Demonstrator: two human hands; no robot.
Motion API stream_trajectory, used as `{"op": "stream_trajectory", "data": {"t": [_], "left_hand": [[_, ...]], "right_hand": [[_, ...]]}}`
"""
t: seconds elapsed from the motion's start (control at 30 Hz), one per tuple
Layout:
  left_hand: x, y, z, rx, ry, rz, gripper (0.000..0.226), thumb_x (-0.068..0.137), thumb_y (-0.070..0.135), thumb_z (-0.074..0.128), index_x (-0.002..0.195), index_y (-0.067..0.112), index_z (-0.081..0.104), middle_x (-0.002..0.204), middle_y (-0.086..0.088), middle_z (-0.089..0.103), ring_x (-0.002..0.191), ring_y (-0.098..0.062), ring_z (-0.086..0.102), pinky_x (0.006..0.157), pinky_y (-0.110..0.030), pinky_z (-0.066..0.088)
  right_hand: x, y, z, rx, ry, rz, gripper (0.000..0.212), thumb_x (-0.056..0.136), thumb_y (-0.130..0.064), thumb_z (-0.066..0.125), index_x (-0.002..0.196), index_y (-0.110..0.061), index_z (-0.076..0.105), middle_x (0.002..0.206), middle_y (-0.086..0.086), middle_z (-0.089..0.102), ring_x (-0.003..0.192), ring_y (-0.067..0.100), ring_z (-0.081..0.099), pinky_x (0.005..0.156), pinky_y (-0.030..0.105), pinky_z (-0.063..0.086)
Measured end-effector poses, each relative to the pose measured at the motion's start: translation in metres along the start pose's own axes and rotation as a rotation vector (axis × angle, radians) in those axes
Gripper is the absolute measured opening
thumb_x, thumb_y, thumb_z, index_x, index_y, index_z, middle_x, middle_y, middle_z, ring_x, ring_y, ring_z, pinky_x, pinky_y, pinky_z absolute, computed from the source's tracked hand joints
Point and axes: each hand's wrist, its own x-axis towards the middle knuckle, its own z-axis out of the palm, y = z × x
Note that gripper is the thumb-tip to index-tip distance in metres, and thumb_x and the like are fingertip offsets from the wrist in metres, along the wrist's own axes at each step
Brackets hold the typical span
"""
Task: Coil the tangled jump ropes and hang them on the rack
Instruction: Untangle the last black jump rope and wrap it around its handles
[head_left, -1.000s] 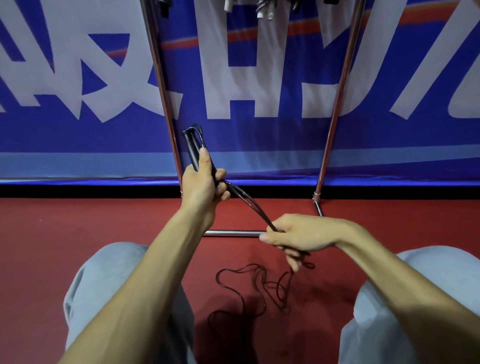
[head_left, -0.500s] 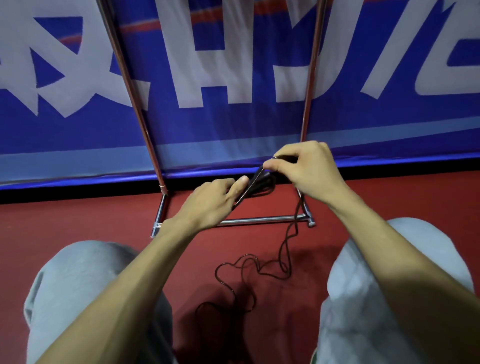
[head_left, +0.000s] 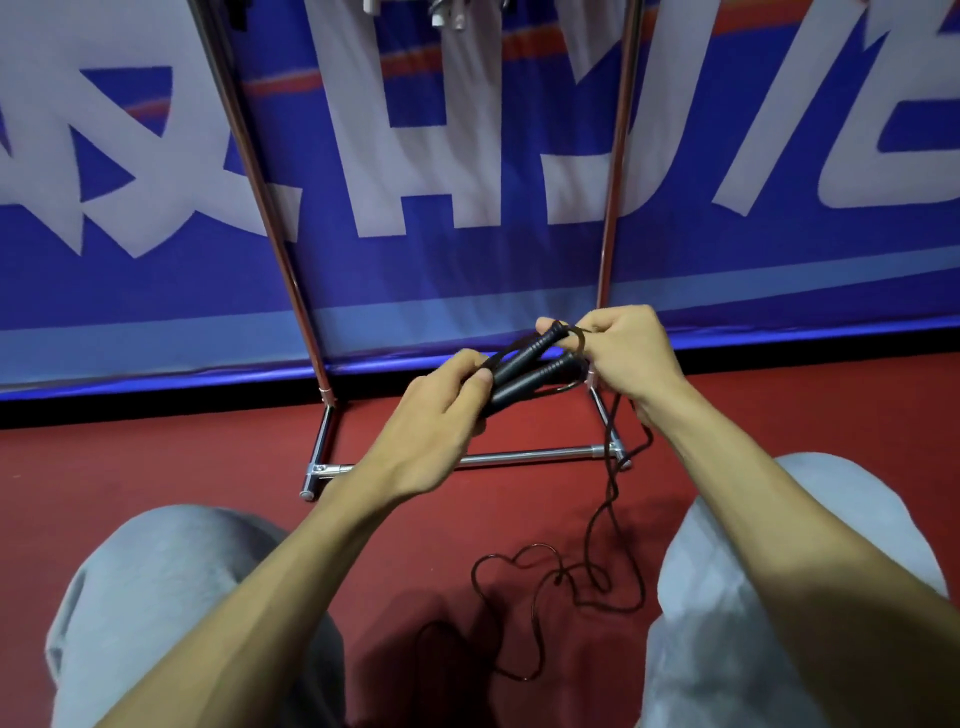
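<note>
L hand gripped lower ends of both black jump rope handles, held side by side above rack base bar. R hand fingers were curled, pinching cord at handles' upper ends. Cord hung from R hand to red floor and lay in a loose tangle btwn knees. Blue banner stood behind rack.

1. Blue banner w/ big white characters covered the whole back wall
2. Orange stripe ran across the banner near the top, rising twd the right
3. Pale blue band ran along the banner's lower part
4. Black strip lay betw. banner & floor
5. Red floor filled the lower half, w/ a dark shadow at btm centre
6. Grey trousers: left knee btm left, right knee btm right, floor showing betw. them
</note>
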Motion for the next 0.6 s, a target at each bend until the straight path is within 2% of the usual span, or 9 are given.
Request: {"op": "stream_trajectory", "data": {"t": [0.03,0.13,0.23,0.3,0.37,0.47,0.53,0.6], "left_hand": [[0.002,0.0,-0.001,-0.031,0.074,-0.022,0.02,0.101,0.019,0.037,0.088,0.02,0.051,0.056,0.008,0.043,0.043,-0.003,0.039,0.046,-0.02,0.029],[0.01,-0.001,-0.01,-0.128,0.257,-0.097,0.025,0.091,0.017,0.033,0.094,0.026,0.056,0.054,0.006,0.047,0.042,-0.008,0.04,0.045,-0.025,0.029],[0.016,-0.004,-0.023,-0.124,0.355,-0.182,0.026,0.076,0.023,0.031,0.08,0.019,0.056,0.044,0.007,0.045,0.042,-0.013,0.036,0.048,-0.027,0.029],[0.018,-0.009,-0.028,-0.048,0.4,-0.209,0.023,0.075,0.022,0.031,0.069,0.017,0.053,0.043,0.007,0.046,0.046,-0.018,0.038,0.052,-0.031,0.033],[0.019,-0.013,-0.029,0.112,0.434,-0.215,0.026,0.084,0.017,0.034,0.064,0.016,0.05,0.052,0.002,0.052,0.054,-0.024,0.045,0.057,-0.034,0.038],[0.019,-0.012,-0.024,0.3,0.459,-0.205,0.033,0.091,0.011,0.036,0.058,0.015,0.04,0.056,-0.006,0.047,0.064,-0.031,0.043,0.059,-0.036,0.03],[0.02,-0.013,-0.022,0.387,0.419,-0.24,0.034,0.091,0.012,0.037,0.057,0.013,0.035,0.054,-0.006,0.04,0.066,-0.034,0.039,0.061,-0.037,0.025],[0.022,-0.015,-0.023,0.426,0.35,-0.317,0.033,0.09,0.014,0.038,0.057,0.009,0.039,0.055,-0.008,0.042,0.066,-0.035,0.041,0.061,-0.036,0.029]], "right_hand": [[-0.002,-0.001,0.0,-0.054,-0.031,-0.028,0.045,0.072,-0.05,0.075,0.047,-0.017,0.058,0.042,-0.006,0.036,0.047,0.011,0.031,0.052,0.029,0.027],[-0.016,-0.011,0.003,-0.266,-0.151,-0.204,0.039,0.088,-0.044,0.061,0.058,-0.02,0.066,0.042,-0.004,0.042,0.043,0.007,0.037,0.047,0.02,0.027],[-0.029,-0.02,0.007,-0.37,-0.338,-0.323,0.035,0.091,-0.04,0.058,0.065,-0.02,0.068,0.047,-0.002,0.043,0.045,0.008,0.039,0.049,0.018,0.03],[-0.033,-0.021,0.009,-0.432,-0.471,-0.375,0.031,0.09,-0.039,0.06,0.067,-0.021,0.066,0.05,-0.003,0.044,0.048,0.008,0.038,0.05,0.018,0.03],[-0.038,-0.022,0.009,-0.476,-0.572,-0.406,0.029,0.088,-0.04,0.062,0.066,-0.022,0.06,0.052,-0.003,0.046,0.05,0.008,0.039,0.052,0.02,0.031],[-0.045,-0.023,0.011,-0.513,-0.687,-0.409,0.03,0.086,-0.039,0.065,0.066,-0.02,0.053,0.054,-0.003,0.049,0.051,0.009,0.044,0.055,0.027,0.036],[-0.047,-0.023,0.012,-0.554,-0.755,-0.422,0.028,0.088,-0.038,0.062,0.07,-0.019,0.051,0.057,0.0,0.054,0.054,0.013,0.05,0.057,0.032,0.041],[-0.049,-0.025,0.009,-0.526,-0.821,-0.424,0.02,0.091,-0.033,0.06,0.076,-0.02,0.055,0.061,0.002,0.057,0.056,0.014,0.056,0.056,0.028,0.047]]}}
